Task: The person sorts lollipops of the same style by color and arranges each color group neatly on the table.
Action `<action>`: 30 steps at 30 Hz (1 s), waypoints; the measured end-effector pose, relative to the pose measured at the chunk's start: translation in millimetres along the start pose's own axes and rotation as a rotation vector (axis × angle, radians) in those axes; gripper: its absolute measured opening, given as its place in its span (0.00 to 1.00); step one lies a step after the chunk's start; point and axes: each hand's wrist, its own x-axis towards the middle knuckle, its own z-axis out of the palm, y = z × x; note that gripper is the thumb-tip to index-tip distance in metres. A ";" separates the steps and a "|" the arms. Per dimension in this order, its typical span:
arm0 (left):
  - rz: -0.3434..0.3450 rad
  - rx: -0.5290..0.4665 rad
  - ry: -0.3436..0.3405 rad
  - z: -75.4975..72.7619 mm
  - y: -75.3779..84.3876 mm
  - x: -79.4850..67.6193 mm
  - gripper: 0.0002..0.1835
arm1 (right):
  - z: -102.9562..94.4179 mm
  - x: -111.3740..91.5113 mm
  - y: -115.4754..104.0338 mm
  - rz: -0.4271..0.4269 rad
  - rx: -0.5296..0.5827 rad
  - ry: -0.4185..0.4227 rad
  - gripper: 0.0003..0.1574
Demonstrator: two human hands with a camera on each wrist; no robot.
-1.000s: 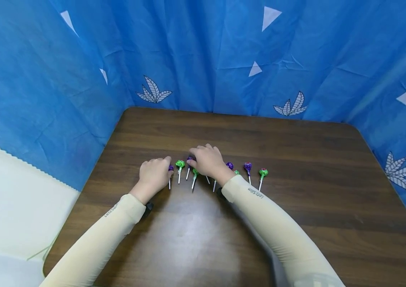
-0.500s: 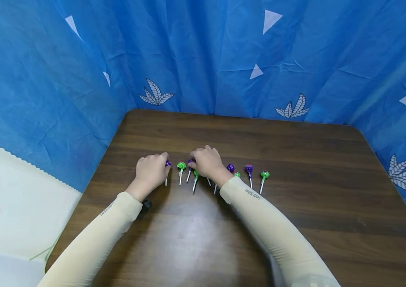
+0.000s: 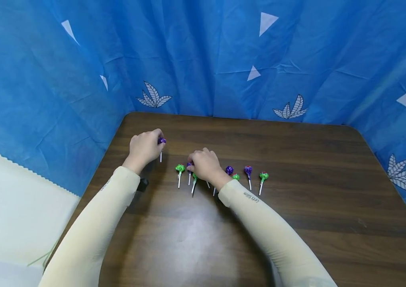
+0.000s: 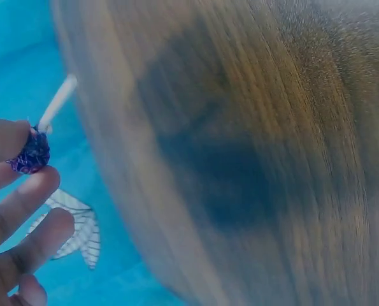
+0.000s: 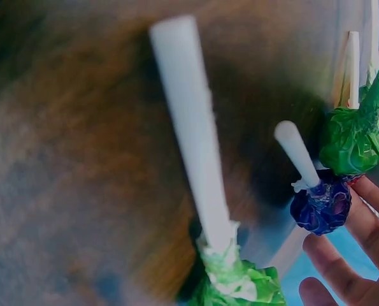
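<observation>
A purple-wrapped lollipop (image 4: pixel 33 153) is pinched between the thumb and fingers of my left hand (image 3: pixel 143 149), its white stick free. This hand is raised toward the table's far left corner, clear of the other lollipops. My right hand (image 3: pixel 206 165) pinches a second purple lollipop (image 3: pixel 189 164) by its head, within the row. Beside that one are a green lollipop (image 3: pixel 179 168) on the left and another green one (image 3: pixel 194 177), partly covered by the hand. In the right wrist view, a green-wrapped lollipop (image 5: pixel 240 284) looms close, its stick pointing up.
Farther right lie two purple lollipops (image 3: pixel 248 170) and two green ones (image 3: pixel 263 175), some partly hidden by the right arm. All rest on a dark wooden table (image 3: pixel 314 179). A blue curtain (image 3: pixel 195 59) borders its far side.
My left hand has carried its purple lollipop away from the row, toward the far left. The right hand has barely moved; its lollipop's stick has swung slightly.
</observation>
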 end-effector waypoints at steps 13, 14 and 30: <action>-0.047 0.050 -0.123 29.6 -10.0 22.2 0.13 | 1.9 1.3 -0.1 0.018 0.032 -0.006 0.19; -0.047 0.052 -0.132 31.8 -10.8 22.5 0.13 | 1.8 1.2 -0.1 0.018 0.036 -0.006 0.19; -0.065 0.016 -0.143 44.6 -14.3 21.1 0.14 | -1.4 6.4 3.9 -0.008 0.043 -0.016 0.17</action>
